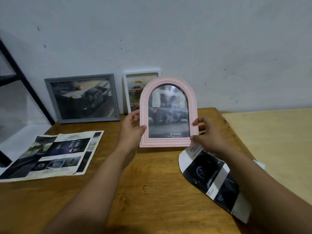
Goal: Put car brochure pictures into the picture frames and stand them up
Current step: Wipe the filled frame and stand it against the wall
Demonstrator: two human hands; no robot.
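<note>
A pink arched picture frame (168, 81) with a car picture inside is held upright over the wooden table (152, 183), its bottom edge close to the tabletop. My left hand (131, 130) grips its lower left side, thumb on the front. My right hand (207, 134) grips the lower right corner, fingers behind and thumb in front. A grey frame (49, 92) holding a car picture leans against the wall at the back left. A white frame (125, 88) with a picture stands behind the pink one, partly hidden.
Loose brochure pages (55, 156) lie at the table's left. A cut brochure sheet with an arched edge (211, 174) lies at the right under my right forearm. A paler table (273, 141) adjoins on the right. A black metal rack (20, 75) stands at far left.
</note>
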